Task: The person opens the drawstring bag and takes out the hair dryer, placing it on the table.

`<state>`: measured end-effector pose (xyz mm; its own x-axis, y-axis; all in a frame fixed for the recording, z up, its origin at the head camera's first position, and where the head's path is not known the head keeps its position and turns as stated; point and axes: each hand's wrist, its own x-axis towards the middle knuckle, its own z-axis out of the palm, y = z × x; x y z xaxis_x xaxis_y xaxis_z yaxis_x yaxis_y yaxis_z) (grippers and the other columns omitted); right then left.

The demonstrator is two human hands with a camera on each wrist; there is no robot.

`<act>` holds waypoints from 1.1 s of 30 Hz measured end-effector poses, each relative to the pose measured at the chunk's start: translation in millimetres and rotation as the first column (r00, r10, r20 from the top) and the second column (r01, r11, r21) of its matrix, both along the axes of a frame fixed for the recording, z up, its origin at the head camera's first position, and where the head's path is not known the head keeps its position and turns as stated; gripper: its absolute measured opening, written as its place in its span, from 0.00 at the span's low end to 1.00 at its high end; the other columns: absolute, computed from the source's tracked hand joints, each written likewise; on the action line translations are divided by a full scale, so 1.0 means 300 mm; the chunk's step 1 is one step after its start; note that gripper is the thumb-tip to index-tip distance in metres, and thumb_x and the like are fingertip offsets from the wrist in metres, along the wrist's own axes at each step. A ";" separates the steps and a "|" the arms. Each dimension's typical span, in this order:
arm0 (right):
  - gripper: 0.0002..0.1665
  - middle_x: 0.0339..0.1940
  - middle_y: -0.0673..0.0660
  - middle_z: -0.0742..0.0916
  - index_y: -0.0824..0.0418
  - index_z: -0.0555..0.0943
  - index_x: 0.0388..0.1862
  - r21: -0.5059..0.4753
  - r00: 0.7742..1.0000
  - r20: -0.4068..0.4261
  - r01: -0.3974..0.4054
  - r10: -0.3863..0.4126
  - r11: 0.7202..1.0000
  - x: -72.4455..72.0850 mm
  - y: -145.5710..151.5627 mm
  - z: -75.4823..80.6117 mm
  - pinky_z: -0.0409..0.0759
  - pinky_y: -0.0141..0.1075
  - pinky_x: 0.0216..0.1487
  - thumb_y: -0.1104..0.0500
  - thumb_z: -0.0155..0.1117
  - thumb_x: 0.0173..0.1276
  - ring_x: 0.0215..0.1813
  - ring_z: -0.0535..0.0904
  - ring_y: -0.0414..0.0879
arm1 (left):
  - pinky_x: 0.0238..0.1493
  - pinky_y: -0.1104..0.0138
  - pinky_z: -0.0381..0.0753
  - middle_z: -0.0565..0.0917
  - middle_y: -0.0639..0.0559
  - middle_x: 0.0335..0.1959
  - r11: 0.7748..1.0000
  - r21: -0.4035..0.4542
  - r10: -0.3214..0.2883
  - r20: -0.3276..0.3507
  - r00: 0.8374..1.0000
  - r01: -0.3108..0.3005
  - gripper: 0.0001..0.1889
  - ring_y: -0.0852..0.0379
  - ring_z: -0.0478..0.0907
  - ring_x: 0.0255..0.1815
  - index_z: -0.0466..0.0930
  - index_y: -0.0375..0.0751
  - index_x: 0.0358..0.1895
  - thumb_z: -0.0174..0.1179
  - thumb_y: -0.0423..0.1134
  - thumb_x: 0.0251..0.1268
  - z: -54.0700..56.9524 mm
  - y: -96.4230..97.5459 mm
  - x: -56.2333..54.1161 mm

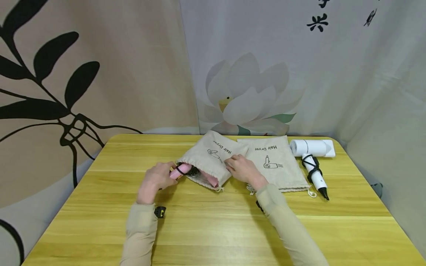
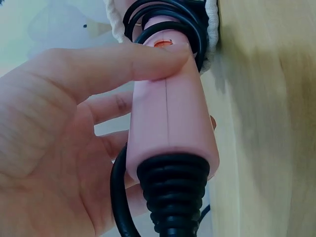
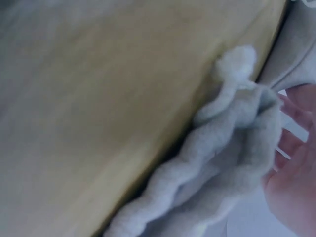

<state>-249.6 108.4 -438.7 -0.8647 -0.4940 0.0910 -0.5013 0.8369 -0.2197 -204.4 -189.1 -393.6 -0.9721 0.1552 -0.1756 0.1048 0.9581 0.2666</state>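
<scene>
A pink hair dryer (image 1: 179,171) lies partly inside a beige drawstring bag (image 1: 208,153) printed "Hair Dryer". Its handle end sticks out of the bag's mouth, wound with a black cord (image 2: 165,15), and another pink part (image 1: 210,179) shows in the opening. My left hand (image 1: 159,176) grips the handle, the thumb lying across it near an orange mark. At the bag's right side, my right hand (image 1: 244,170) holds the fabric with bent fingers. The right wrist view shows the gathered rim (image 3: 182,163) close beside that hand; most of the dryer is hidden in the cloth.
A second printed drawstring bag (image 1: 276,162) lies flat to the right, partly under the first bag. Beyond it are a white cylindrical dryer body (image 1: 313,148) and a white handle (image 1: 314,173) wrapped in black cord. A curtain (image 1: 159,74) hangs behind the wooden table (image 1: 206,229).
</scene>
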 end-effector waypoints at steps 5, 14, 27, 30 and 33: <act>0.18 0.55 0.56 0.82 0.54 0.79 0.57 0.024 1.000 0.018 0.008 -0.009 1.000 -0.003 -0.002 -0.008 0.79 0.48 0.55 0.53 0.55 0.71 0.56 0.77 0.52 | 0.35 0.54 0.78 0.82 0.45 0.36 1.000 0.016 0.016 -0.007 1.000 -0.016 0.29 0.50 0.78 0.35 0.75 0.38 0.54 0.71 0.46 0.48 -0.003 0.012 0.003; 0.17 0.53 0.57 0.82 0.53 0.80 0.56 0.058 1.000 0.024 -0.001 0.000 0.998 -0.003 -0.014 -0.013 0.80 0.48 0.54 0.55 0.55 0.71 0.55 0.77 0.52 | 0.33 0.55 0.77 0.82 0.45 0.35 1.000 -0.007 -0.012 -0.036 0.999 0.011 0.29 0.49 0.78 0.35 0.75 0.38 0.55 0.71 0.46 0.49 0.009 0.010 0.007; 0.17 0.54 0.55 0.80 0.52 0.81 0.56 0.089 0.999 0.035 0.004 -0.007 0.996 -0.005 -0.013 -0.017 0.81 0.47 0.52 0.53 0.55 0.71 0.55 0.76 0.50 | 0.30 0.59 0.74 0.81 0.48 0.34 0.998 -0.002 -0.057 -0.006 0.998 0.057 0.22 0.52 0.75 0.33 0.75 0.42 0.49 0.70 0.45 0.52 0.032 -0.008 0.013; 0.17 0.55 0.55 0.80 0.51 0.81 0.56 0.097 0.999 0.041 0.009 -0.013 0.995 -0.008 -0.014 -0.018 0.81 0.47 0.52 0.53 0.55 0.71 0.55 0.76 0.50 | 0.30 0.60 0.74 0.81 0.47 0.35 0.998 0.004 -0.059 0.004 0.998 0.059 0.22 0.52 0.75 0.33 0.75 0.42 0.49 0.70 0.45 0.52 0.037 -0.011 0.017; 0.17 0.55 0.55 0.80 0.51 0.81 0.56 0.106 0.999 0.046 0.016 -0.021 0.994 -0.010 -0.015 -0.018 0.81 0.47 0.52 0.52 0.55 0.71 0.56 0.76 0.50 | 0.29 0.61 0.74 0.81 0.47 0.35 0.998 0.005 -0.058 0.018 0.998 0.058 0.22 0.53 0.75 0.32 0.75 0.43 0.49 0.69 0.44 0.52 0.042 -0.013 0.018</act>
